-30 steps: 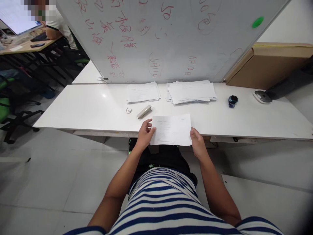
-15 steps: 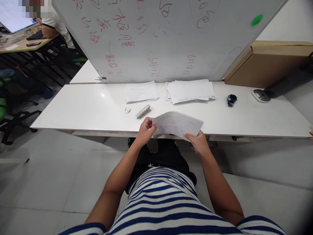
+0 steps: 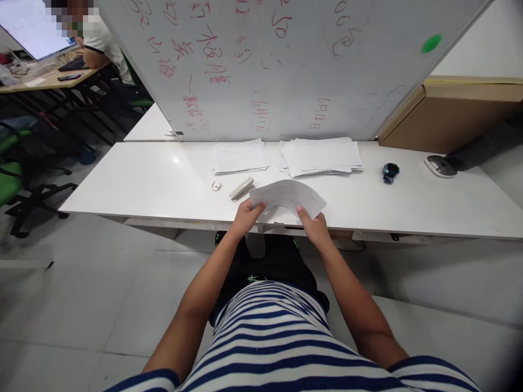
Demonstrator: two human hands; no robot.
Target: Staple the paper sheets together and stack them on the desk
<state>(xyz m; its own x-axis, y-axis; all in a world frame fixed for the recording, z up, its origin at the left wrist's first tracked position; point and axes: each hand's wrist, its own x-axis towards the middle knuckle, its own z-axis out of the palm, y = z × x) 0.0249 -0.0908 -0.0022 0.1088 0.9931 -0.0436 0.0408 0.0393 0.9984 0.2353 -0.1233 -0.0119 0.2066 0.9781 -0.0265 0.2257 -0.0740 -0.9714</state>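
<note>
Holding the paper [image 3: 289,191] between both hands, we have it bowed upward just past the near edge of the white table [image 3: 143,179], with its middle arched and its ends lower. Our left hand [image 3: 245,218] has the near left part, at about eight o'clock from the sheet's middle, and our right hand [image 3: 316,227] has the near right part, at about four o'clock. Both grips are nearly closed, the thumbs on the near face and the other fingers largely hidden beneath; whether this is one sheet or a few, we cannot tell. We judge it light and limp, easily creased, and a little slippery if layers slide, so a soft pinch close to the two ends suits it better than a hard squeeze in the middle. From the paper, the stapler [image 3: 242,188] lies just beside it at nearly ten o'clock, a small white ring-like item [image 3: 216,186] beyond it, the smaller pile [image 3: 240,157] at about eleven, the larger pile [image 3: 322,156] at about one, and the dark watch [image 3: 391,172] well apart toward three.
</note>
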